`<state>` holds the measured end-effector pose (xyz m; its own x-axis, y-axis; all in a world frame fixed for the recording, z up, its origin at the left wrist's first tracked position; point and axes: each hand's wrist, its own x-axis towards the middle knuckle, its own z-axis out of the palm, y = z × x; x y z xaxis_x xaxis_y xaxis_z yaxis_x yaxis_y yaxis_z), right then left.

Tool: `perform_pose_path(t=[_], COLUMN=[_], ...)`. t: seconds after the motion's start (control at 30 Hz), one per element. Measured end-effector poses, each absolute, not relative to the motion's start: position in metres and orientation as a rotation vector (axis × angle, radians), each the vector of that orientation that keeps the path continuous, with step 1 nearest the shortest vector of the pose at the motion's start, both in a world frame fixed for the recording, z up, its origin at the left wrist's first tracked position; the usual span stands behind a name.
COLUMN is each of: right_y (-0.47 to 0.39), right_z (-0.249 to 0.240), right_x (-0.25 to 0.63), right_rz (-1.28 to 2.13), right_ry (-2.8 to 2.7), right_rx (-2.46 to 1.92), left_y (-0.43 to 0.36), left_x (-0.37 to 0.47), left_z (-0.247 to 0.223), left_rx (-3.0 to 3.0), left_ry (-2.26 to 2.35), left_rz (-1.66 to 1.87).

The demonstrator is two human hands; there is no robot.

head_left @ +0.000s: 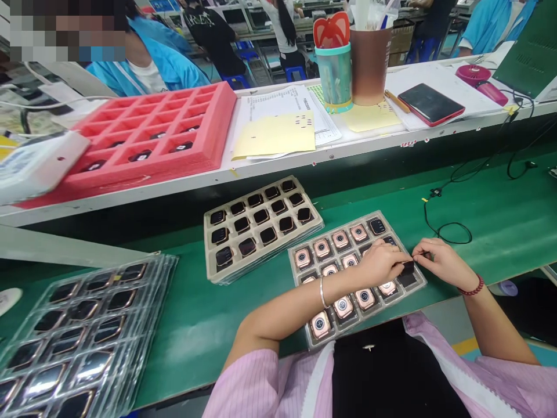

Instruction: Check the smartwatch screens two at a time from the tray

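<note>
A tray (300, 249) of square watch bodies sits in front of me, most showing pink backs with round sensors, some with dark faces. My left hand (383, 261) reaches over its right part, fingers bent together at the right edge. Just right of that edge, my right hand (437, 262) is closed in a pinch, its fingertips nearly meeting the left ones. Whatever is between the fingertips is too small to make out. A dark watch (407, 270) lies just below my left fingertips.
Behind to the left is a beige tray (209, 249) of dark-faced watches. Stacked clear trays (163, 290) with more watches stand far left. A black cable (456, 225) lies on the green table (195, 348). The shelf holds a red foam tray (221, 122), cups and a phone (430, 103). People are beyond.
</note>
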<state>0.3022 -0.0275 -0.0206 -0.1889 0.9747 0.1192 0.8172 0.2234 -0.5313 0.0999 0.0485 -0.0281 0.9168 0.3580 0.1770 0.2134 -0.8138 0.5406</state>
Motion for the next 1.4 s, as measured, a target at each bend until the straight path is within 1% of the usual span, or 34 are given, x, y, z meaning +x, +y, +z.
perform_pose_path(t=[0.13,0.2,0.3,0.47,0.57,0.67,0.9,1.07,1.17,1.27,1.4], right_y=[-0.007,0.014,0.049,0.084,0.092,0.098,0.098,0.099,0.096,0.078,0.042], right_z=[-0.022,-0.022,-0.021,-0.020,-0.021,-0.025,-0.032,-0.035,-0.028,-0.013,0.001], right_x=[0.297,0.288,0.266,0.241,0.240,0.242,0.246,0.243,0.243,0.247,0.250], right_rz=[0.282,0.256,0.322,0.465,0.518,0.476,0.370,0.260,0.188,0.248,0.489], right_ry=[-2.000,-1.983,-2.089,-2.268,-2.266,-2.215,-2.239,-2.216,-2.159,-2.225,-2.556], right_rx=[-1.646,-1.628,-1.529,-1.391,-1.378,-1.437,-1.493,-1.528,-1.556,-1.501,-1.337], left_y=[0.038,0.036,0.051,0.104,0.119,0.116,0.112,0.113,0.110,0.108,0.108], left_x=[0.102,0.101,0.091,0.054,0.037,0.034,0.044,0.042,0.041,0.042,0.042], left_z=[-0.028,-0.027,-0.023,-0.018,-0.020,-0.023,-0.032,-0.033,-0.033,-0.034,-0.032], left_rx=[2.658,2.739,2.746,2.453,2.346,2.424,2.386,2.441,2.489,2.514,2.503], left_ry=[0.416,0.385,0.454,0.954,0.987,0.947,1.073,1.050,1.056,1.070,1.087], left_rz=[0.339,0.351,0.434,0.655,0.599,0.515,0.573,0.581,0.588,0.601,0.627])
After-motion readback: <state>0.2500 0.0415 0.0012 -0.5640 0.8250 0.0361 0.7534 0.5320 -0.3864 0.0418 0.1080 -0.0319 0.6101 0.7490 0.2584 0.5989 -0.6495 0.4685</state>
